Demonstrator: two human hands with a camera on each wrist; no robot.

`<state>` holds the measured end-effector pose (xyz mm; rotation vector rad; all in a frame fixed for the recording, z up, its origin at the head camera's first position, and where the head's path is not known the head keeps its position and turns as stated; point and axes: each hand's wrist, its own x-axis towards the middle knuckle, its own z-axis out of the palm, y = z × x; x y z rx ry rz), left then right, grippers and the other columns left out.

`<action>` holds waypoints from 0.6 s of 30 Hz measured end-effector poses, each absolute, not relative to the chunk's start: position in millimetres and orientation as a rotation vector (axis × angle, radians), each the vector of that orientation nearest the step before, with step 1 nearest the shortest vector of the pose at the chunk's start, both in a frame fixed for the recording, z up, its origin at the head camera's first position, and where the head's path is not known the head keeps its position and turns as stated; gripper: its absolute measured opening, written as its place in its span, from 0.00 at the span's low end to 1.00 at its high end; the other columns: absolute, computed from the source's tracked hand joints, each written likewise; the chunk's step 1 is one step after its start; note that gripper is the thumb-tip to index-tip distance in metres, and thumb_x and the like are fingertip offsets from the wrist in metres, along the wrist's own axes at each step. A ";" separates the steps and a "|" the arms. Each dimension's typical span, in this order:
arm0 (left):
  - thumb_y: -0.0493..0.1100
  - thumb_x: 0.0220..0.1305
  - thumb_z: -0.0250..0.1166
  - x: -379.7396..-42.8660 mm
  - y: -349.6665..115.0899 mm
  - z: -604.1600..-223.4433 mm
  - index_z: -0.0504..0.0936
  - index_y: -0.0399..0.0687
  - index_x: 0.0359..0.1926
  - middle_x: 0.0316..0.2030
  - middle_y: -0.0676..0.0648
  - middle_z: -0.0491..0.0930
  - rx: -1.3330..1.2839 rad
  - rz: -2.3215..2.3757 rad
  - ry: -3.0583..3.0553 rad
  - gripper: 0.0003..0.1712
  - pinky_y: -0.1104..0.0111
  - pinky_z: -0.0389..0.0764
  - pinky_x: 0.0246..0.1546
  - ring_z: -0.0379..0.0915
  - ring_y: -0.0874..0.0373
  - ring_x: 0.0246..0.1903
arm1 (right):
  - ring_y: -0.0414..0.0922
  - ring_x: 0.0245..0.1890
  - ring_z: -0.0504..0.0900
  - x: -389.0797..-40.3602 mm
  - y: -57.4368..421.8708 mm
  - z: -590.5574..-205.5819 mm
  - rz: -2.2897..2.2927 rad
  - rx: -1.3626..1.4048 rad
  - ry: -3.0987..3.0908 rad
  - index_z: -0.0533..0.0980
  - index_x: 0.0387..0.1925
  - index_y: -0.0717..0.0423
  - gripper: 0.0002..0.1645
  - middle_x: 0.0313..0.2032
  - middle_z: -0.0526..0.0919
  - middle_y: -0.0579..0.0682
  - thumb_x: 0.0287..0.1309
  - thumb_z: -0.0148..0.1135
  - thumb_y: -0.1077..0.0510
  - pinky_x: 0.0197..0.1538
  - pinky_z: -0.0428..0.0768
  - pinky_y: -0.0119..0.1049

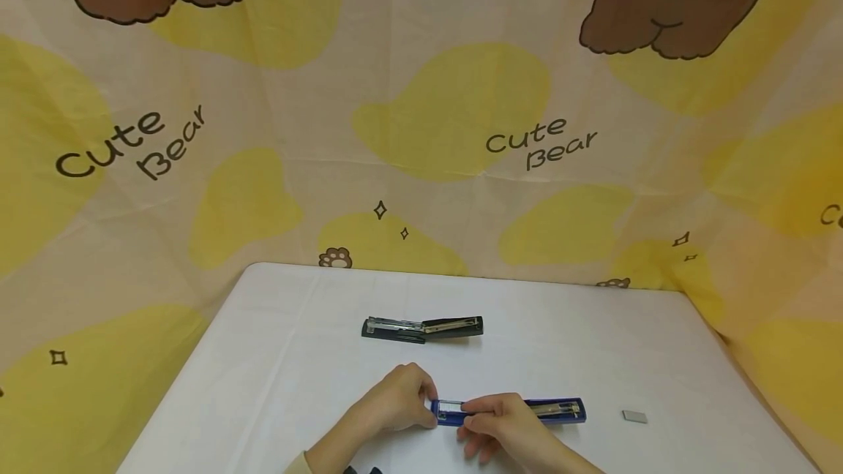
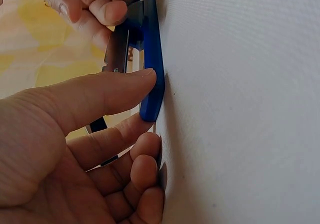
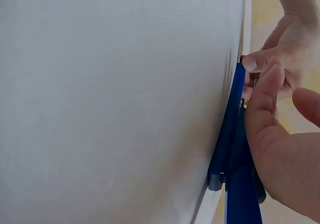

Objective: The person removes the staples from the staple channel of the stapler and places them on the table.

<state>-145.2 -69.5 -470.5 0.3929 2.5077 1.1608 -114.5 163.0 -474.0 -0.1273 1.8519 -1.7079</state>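
Note:
A blue stapler [image 1: 579, 409] lies folded wide open on the white table, its metal staple channel facing up. My left hand [image 1: 402, 397] pinches the stapler's left end between thumb and fingers. In the left wrist view that thumb lies along the blue base [image 2: 154, 49]. Over the middle of the stapler is my right hand [image 1: 503, 423], fingertips at the channel on the left half. The right wrist view shows its index finger [image 3: 265, 99] touching the stapler from above, the thumb held apart. Its palm and fingers hide the stapler's hinge in the head view.
Farther back, a black stapler [image 1: 454, 329] lies opened out the same way. A small grey strip of staples [image 1: 634, 416] sits on the table [image 1: 316, 357] to the right. Behind the table hangs a yellow-patterned cloth [image 1: 428, 130].

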 end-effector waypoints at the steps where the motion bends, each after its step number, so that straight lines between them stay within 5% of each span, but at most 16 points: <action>1: 0.33 0.40 0.80 -145.0 -69.4 -470.4 0.87 0.44 0.29 0.17 0.53 0.73 0.395 1.162 2.509 0.12 0.69 0.64 0.22 0.65 0.61 0.20 | 0.43 0.30 0.88 -114.4 162.8 -474.3 -1.716 -0.124 1.842 0.75 0.58 0.78 0.24 0.38 0.89 0.58 0.68 0.61 0.63 0.32 0.85 0.33; 18: 0.34 0.40 0.81 -144.2 -69.3 -470.4 0.86 0.44 0.30 0.17 0.53 0.73 0.396 1.153 2.514 0.13 0.69 0.66 0.22 0.66 0.61 0.19 | 0.38 0.28 0.86 -111.7 156.3 -475.8 -1.854 0.135 1.681 0.79 0.52 0.70 0.16 0.34 0.89 0.50 0.71 0.60 0.62 0.32 0.83 0.30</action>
